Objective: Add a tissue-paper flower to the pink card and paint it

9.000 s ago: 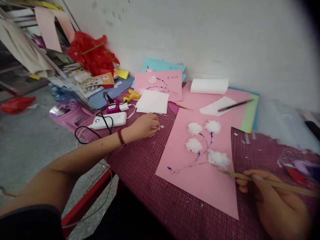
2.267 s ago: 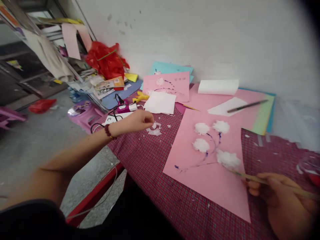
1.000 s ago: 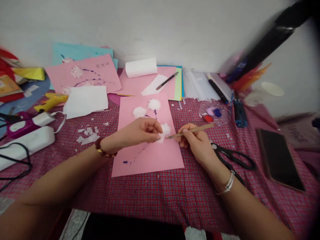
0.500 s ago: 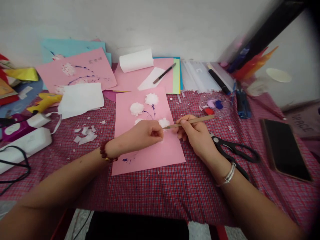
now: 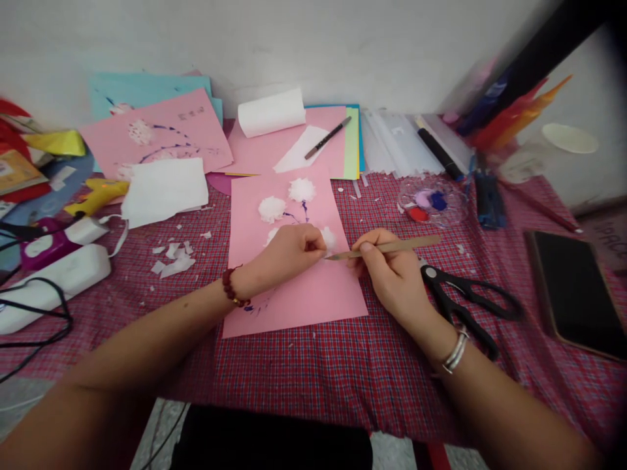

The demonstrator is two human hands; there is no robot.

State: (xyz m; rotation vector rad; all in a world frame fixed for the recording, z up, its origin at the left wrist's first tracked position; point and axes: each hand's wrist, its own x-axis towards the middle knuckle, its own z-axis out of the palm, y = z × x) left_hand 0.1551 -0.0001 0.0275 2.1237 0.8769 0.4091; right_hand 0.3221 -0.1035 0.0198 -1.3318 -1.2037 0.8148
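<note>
A pink sheet (image 5: 298, 303) lies in front of me with white, fluffy paper blossoms (image 5: 302, 190) and dark purple painted strokes on it. Over the sheet's middle, my left hand (image 5: 289, 251) is closed in a pinch beside a blossom at the right. Whatever the fingertips hold is too small or hidden to name. In my right hand (image 5: 394, 274) is a thin tan paintbrush (image 5: 409, 245), its pointed tip turned left, close to the left fingertips. The right hand is at the sheet's right edge. The left wrist and hand cover part of the painted stems.
Black-handled scissors (image 5: 460, 297) and a phone (image 5: 580, 294) lie to the right. A clear palette (image 5: 455, 207) holds red, lilac and dark blue paint. On the left are torn paper scraps (image 5: 176, 261), a white sheet (image 5: 166, 192) and a power strip (image 5: 59, 287). A paper roll (image 5: 272, 112) stands behind.
The view has shifted slightly. The brush tip has drawn back a little to the right from my left fingertips, and the left hand stays pinched over the sheet.
</note>
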